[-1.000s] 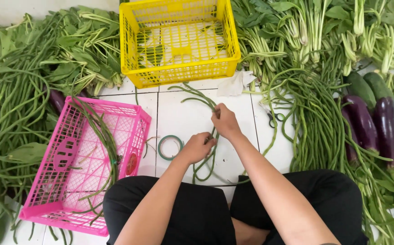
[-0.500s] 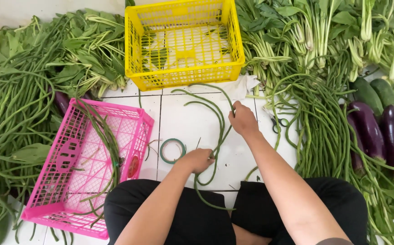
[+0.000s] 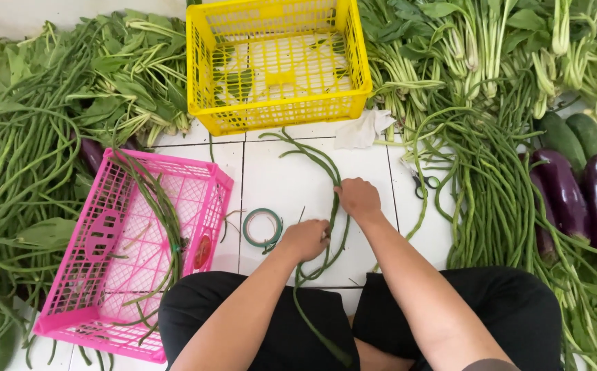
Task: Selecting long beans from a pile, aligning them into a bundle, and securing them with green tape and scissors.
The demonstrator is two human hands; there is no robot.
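I sit cross-legged on the white tiled floor (image 3: 291, 178) with a small bundle of long beans (image 3: 326, 172) stretched out in front of me. My left hand (image 3: 306, 239) has its fingers curled and pressed together around the bundle low down, close to my knees. My right hand (image 3: 358, 199) sits just above it, toward one o'clock from the left hand, fingers closed down over the same beans. From there the beans run up the floor toward twelve o'clock, ending just short of the yellow crate (image 3: 278, 62); their lower ends trail back toward six o'clock between my legs.

A green tape roll (image 3: 262, 227) lies flat on the tile at nine o'clock from my left hand, near but not touching it. Further out at nine o'clock the pink crate (image 3: 133, 254) sits tilted, with a few long beans draped across it. A white cloth (image 3: 363, 129) lies at twelve o'clock from my right hand, beside the yellow crate. Scissors (image 3: 425, 183) lie at three o'clock from my right hand, at the edge of a big pile of long beans (image 3: 490, 199). Beyond it, at three o'clock, lie purple eggplants (image 3: 583, 196).
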